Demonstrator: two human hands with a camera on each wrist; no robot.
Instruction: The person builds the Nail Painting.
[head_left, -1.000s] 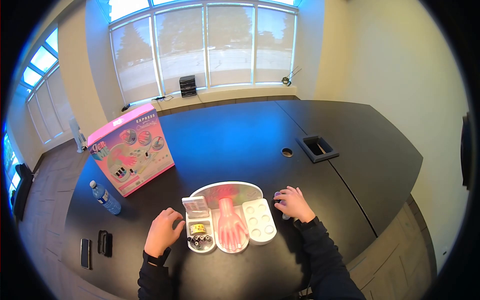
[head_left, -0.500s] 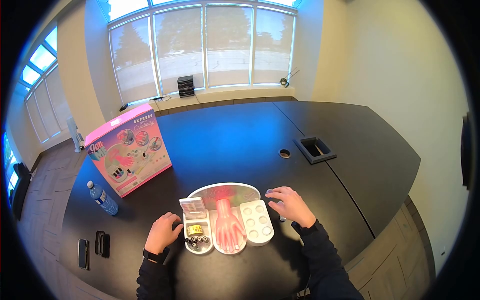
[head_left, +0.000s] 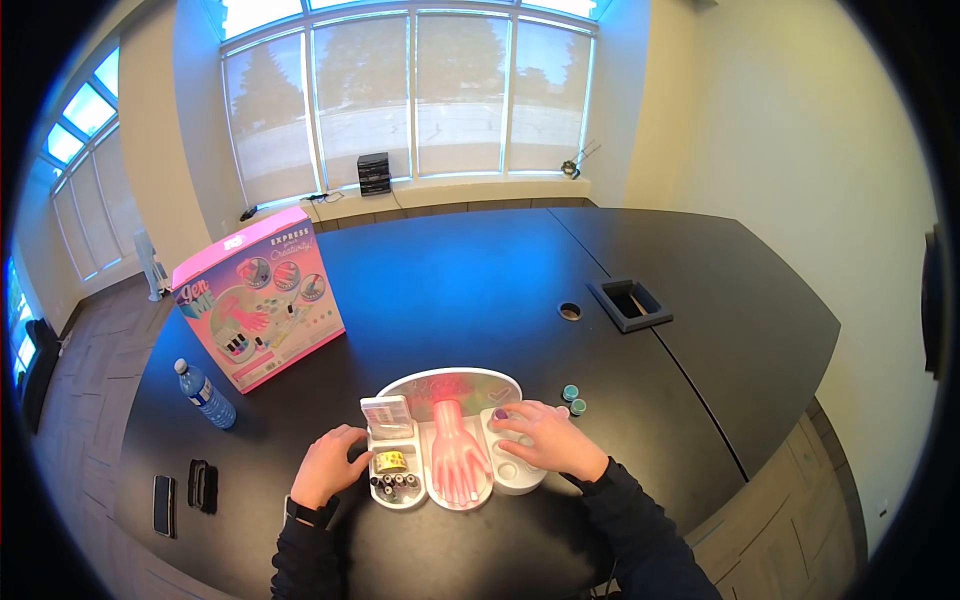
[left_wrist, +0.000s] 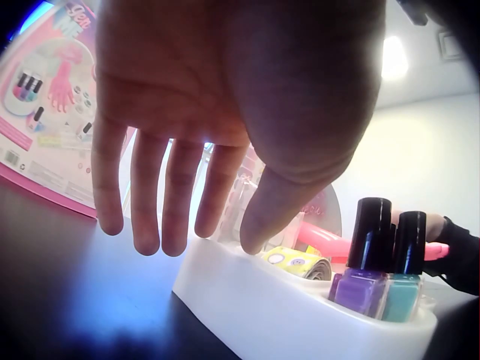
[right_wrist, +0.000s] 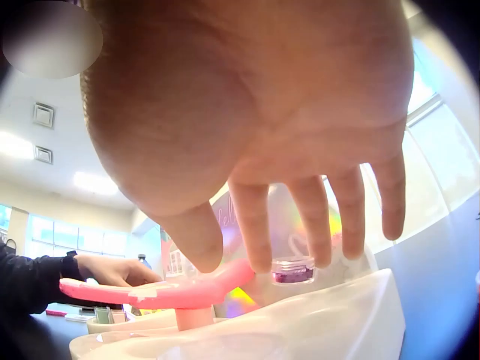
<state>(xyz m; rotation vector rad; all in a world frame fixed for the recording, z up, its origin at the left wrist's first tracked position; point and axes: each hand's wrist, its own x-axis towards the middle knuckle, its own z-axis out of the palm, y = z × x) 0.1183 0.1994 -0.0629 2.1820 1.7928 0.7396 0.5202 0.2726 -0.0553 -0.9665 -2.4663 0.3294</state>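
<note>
A small clear pot of purple glitter (right_wrist: 292, 271) is pinched between the fingertips of my right hand (head_left: 560, 440). It hangs over the white tray's right section (head_left: 516, 483), which has round wells. My left hand (head_left: 328, 467) lies at the tray's left side, fingers loosely extended, thumb tip right at the rim. Near it, the left section holds a yellow patterned roll (head_left: 390, 461) and several nail polish bottles (left_wrist: 367, 262) with black caps, purple and teal among them. Between the hands, a pink model hand (head_left: 459, 455) lies palm down in the tray's middle.
Two teal-lidded pots (head_left: 571, 392) stand beyond my right hand. A clear card-like holder (head_left: 388, 416) stands at the tray's back left. A pink box (head_left: 262, 300), a water bottle (head_left: 205, 395), a black case (head_left: 203, 487) and a phone (head_left: 164, 506) occupy the table's left.
My right hand has lifted the purple pot from the table right of the tray and carried it left over the wells. The teal pots have come into sight. My left hand stays put.
</note>
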